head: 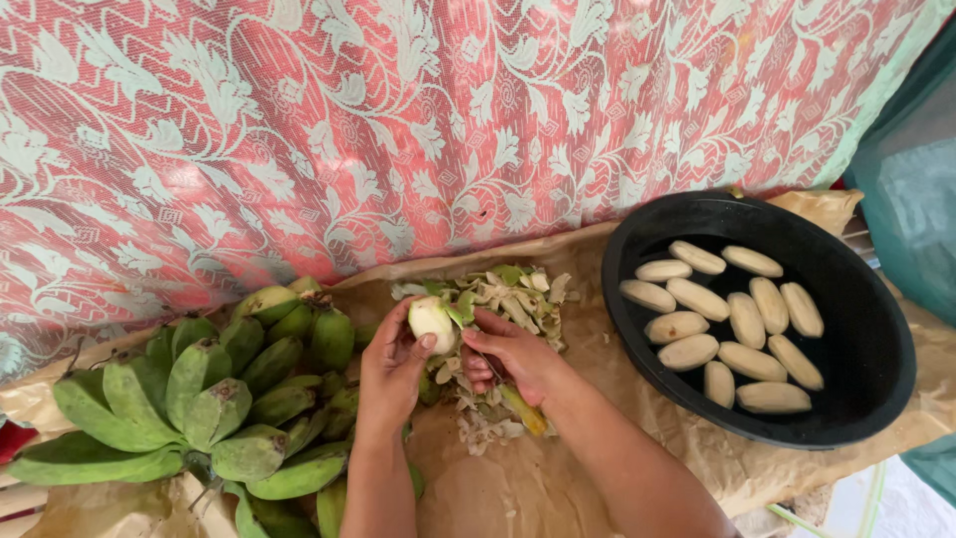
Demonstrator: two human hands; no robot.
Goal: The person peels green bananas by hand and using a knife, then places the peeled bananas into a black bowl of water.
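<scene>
Peeling is being carried out over a sheet of crumpled brown paper (pixel 558 468), where a half-stripped green banana (pixel 432 321) with pale flesh exposed is being gripped in the left hand (pixel 390 369), the fingers being curled round its lower part and the thumb being pressed against the bared flesh. The right hand (pixel 510 357) is being held just beside it, fingers clenched on what appears to be a small knife with a yellowish handle (pixel 522 408) — the blade itself cannot be made out among the fingers. Beneath both hands, a heap of pale green and cream peel scraps (pixel 503 299) is being built up.

Slips are being risked here: the cutting edge seems to be worked close to the left thumb, and sticky sap from the raw fruit is likely being spread over both grips — a nick could follow if the skin gives way suddenly. The banana could also be dropped into the scraps if the hold is loosened on the slick flesh.

To the left, a large bunch of unpeeled green bananas (pixel 199 399) is being kept within reach; to the right, well apart from the hands, peeled cream-coloured bananas (pixel 722 324) are being collected in a round black plastic basin (pixel 876 339), apparently in water. Behind everything, a red and white floral patterned cloth (pixel 398 120) is being hung as a backdrop.
</scene>
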